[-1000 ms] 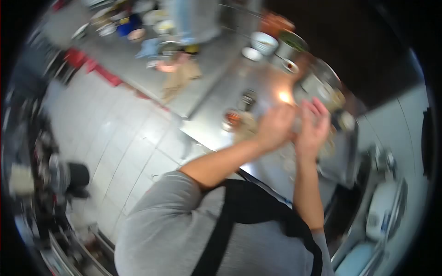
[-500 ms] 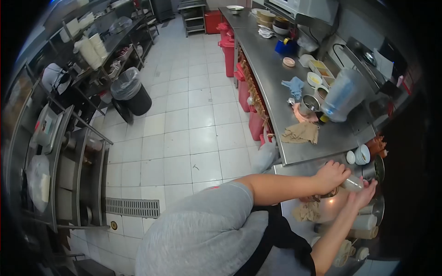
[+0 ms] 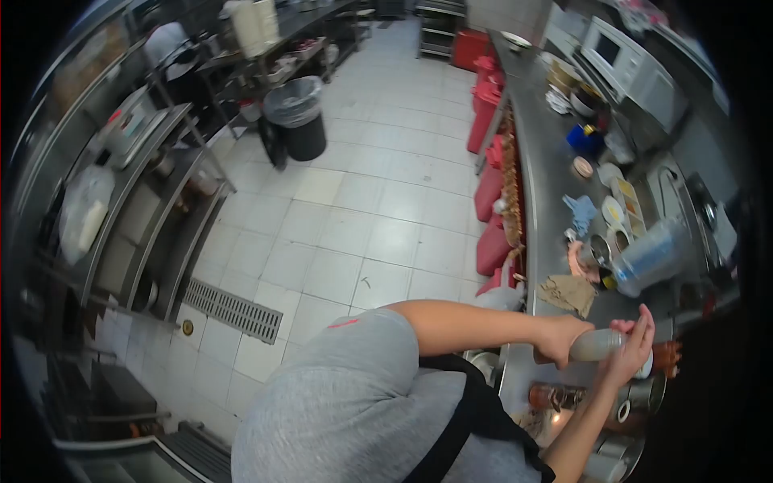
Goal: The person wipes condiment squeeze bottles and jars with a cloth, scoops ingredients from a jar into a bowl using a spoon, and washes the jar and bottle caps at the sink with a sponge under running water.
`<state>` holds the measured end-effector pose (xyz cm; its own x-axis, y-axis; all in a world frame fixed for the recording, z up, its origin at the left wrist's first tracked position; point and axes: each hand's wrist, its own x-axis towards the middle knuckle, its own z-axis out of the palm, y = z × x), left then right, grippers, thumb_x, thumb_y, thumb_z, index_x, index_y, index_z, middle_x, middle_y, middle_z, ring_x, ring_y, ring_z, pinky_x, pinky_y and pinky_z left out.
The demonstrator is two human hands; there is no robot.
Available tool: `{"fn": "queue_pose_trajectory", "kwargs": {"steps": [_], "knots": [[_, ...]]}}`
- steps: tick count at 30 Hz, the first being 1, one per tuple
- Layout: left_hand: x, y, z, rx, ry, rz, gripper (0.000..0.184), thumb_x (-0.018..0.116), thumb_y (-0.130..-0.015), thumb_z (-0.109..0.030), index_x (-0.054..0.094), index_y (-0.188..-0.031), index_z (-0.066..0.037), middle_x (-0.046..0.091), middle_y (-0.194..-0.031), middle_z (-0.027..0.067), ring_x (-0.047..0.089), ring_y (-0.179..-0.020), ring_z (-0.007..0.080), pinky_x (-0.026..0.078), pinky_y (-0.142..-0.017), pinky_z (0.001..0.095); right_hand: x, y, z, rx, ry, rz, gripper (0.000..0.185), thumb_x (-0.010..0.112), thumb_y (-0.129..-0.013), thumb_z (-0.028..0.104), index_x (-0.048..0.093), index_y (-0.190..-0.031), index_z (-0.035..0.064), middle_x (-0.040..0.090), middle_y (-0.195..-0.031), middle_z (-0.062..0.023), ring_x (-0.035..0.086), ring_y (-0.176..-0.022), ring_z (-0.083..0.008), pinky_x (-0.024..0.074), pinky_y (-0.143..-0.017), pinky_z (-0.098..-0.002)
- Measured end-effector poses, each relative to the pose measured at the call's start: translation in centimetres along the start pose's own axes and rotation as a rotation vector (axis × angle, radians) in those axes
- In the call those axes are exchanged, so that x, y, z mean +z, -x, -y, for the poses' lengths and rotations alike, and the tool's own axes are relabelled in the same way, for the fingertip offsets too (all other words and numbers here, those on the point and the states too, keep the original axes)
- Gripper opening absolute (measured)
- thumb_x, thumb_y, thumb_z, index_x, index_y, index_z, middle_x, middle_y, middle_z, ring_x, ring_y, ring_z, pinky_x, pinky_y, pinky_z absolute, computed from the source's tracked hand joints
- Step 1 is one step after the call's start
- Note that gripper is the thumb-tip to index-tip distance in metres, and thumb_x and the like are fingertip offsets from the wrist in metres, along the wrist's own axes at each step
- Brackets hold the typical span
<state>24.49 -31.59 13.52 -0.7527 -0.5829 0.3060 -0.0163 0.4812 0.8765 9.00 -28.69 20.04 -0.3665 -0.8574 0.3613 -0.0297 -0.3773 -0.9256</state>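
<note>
No text, label, brand, number or sign can be read. A small red mark (image 3: 344, 324) on the grey sleeve (image 3: 366, 342), near the centre toward 7 o'clock, is too small to make out. Any lettering on the white microwave (image 3: 624, 64) at 2 o'clock, the big clear bottle (image 3: 651, 259) at 3, or the cloudy container (image 3: 592, 346) at 4 is likewise illegible.

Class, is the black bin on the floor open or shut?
Open: the black bin has no lid over its top, and a clear bag hangs out over the edge.
</note>
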Motion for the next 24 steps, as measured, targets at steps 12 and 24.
{"fn": "queue_pose_trajectory", "kwargs": {"steps": [12, 24], "knots": [[1.0, 10.3, -4.4, 0.084, -0.551, -0.795, 0.059, 0.066, -0.06, -0.001, 0.044, -0.114, -0.005, 0.054, -0.098, 0.0162, 0.055, -0.089, 0.0372, 0.044, -0.074, 0.0434, 8.2, 6.9, 3.2, -0.204, -0.176, 0.098, 0.027, 0.063, -0.079, -0.006, 0.046, -0.097, 0.0035, 0.049, -0.098, -0.0067, 0.053, -0.086, -0.0162, 0.0458, -0.079, -0.0302], [6.1, 17.9, -12.6, 0.067, 0.52, 0.324, 0.057, 0.075, -0.055, 0.002, 0.049, -0.105, -0.001, 0.062, -0.084, 0.0128, 0.064, -0.078, 0.0242, 0.051, -0.066, 0.036, 4.6, 17.8, 13.9, -0.136, -0.446, 0.802, 0.032, 0.064, -0.073, -0.004, 0.036, -0.083, 0.0087, 0.045, -0.074, -0.0063, 0.053, -0.068, -0.0175, 0.0518, -0.065, -0.0324]]}}
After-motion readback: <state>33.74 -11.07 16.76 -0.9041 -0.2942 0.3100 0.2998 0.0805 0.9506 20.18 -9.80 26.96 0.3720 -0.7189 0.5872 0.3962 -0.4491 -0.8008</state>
